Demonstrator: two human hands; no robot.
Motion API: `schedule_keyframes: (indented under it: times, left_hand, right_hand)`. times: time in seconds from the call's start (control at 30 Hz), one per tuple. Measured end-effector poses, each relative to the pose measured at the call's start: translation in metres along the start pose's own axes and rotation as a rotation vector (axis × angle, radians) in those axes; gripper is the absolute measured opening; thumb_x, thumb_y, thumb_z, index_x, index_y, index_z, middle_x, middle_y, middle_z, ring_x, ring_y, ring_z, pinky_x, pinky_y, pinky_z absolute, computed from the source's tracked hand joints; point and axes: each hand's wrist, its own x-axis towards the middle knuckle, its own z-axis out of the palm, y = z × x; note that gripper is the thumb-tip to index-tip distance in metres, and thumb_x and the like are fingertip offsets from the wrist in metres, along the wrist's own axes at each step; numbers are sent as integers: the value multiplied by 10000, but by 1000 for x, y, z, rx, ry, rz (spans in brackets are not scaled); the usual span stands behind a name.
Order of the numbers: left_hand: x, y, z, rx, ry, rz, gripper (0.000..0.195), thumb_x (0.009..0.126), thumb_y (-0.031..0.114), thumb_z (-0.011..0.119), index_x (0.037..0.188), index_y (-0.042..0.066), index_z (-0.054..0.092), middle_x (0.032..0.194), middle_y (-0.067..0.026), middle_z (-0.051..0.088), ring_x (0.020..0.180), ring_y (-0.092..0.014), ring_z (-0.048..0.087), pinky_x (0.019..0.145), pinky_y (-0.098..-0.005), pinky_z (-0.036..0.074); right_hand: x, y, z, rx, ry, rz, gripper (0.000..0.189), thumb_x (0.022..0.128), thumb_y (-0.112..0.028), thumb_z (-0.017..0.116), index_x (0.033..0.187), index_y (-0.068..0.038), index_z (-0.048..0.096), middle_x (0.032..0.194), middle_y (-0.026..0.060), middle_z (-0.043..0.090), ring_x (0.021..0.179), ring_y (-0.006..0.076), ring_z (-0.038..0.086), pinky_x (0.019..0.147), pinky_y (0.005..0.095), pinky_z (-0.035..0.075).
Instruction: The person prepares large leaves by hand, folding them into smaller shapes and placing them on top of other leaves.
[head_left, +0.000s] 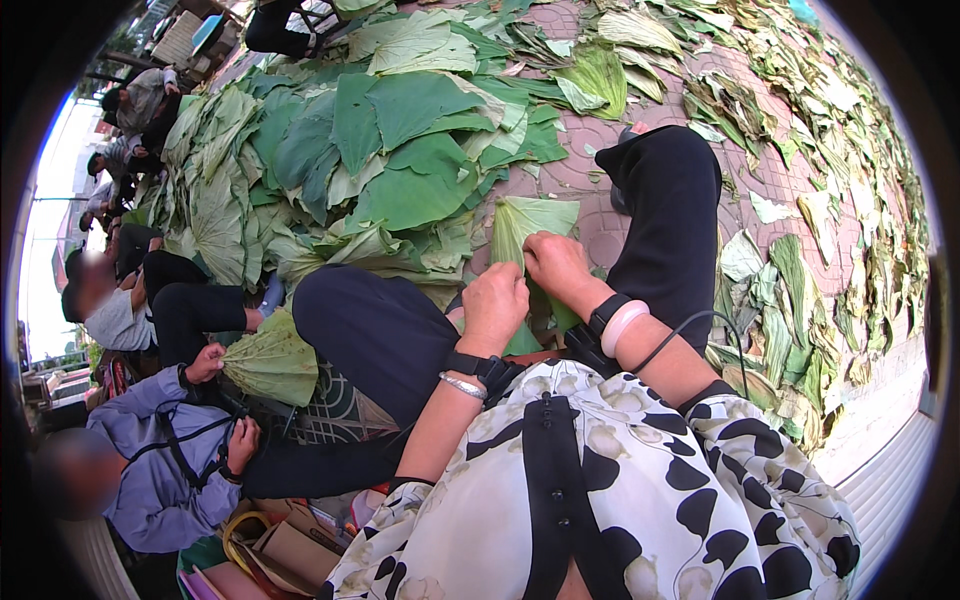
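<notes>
Between my knees, a folded, pleated lotus leaf (517, 225) fans out away from me, pale green with ribbed veins. My left hand (495, 300) pinches its near, narrow end, the fingers curled inward. Right beside it, my right hand (556, 262) grips the leaf's right side close to the same end. The fingertips partly hide the gathered part. More green leaf (525, 341) shows below my hands, near my lap. Ahead and to the left spreads a large heap of green lotus leaves (412, 187), some flat, some folded.
Dried, curled leaves (780, 300) litter the red paving (592, 150) on the right. At my left sits a person in a lilac jacket (165, 457) holding a folded leaf (274, 360). Several other people sit farther along the heap. A cardboard box (296, 547) stands at lower left.
</notes>
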Motion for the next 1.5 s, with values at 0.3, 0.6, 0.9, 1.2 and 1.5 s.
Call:
schedule_keyframes:
  times: [0.3,0.6,0.9,1.2,1.5]
  left_hand:
    - [-1,0,1,-3,4,-8,117,855,183,666,875,67,659,880,-135,681,825,-384,662,725,-493,521]
    - [0,2,-2,-24,-3,5,113,857,175,662,881,64,658,880,-141,675,830,-384,659,728,-489,518]
    - [1,7,-1,110,-31,-75,175,810,183,713,886,53,624,881,-144,655,823,-370,673,708,-502,531]
    - [13,7,17,146,-36,-110,173,837,187,701,921,59,621,913,-152,666,854,-381,673,732,-504,527]
    - [11,-6,19,119,11,-127,125,868,180,672,904,63,652,885,-152,686,848,-391,665,730,-508,517]
  right_hand:
    - [0,-2,-2,8,-11,24,161,850,-188,619,877,-49,697,900,163,685,807,399,682,731,518,547]
    - [0,0,1,8,1,30,159,856,-193,628,882,-57,706,905,156,693,821,400,684,745,512,546]
    - [0,-2,0,5,11,37,154,855,-185,630,893,-66,720,894,153,706,831,392,689,749,501,549]
    - [0,-1,2,-20,-34,23,162,849,-204,631,867,-63,710,881,169,702,813,393,687,735,510,548]
    - [1,1,2,-22,-30,34,178,847,-217,634,852,-61,717,854,167,707,798,391,688,730,505,550]
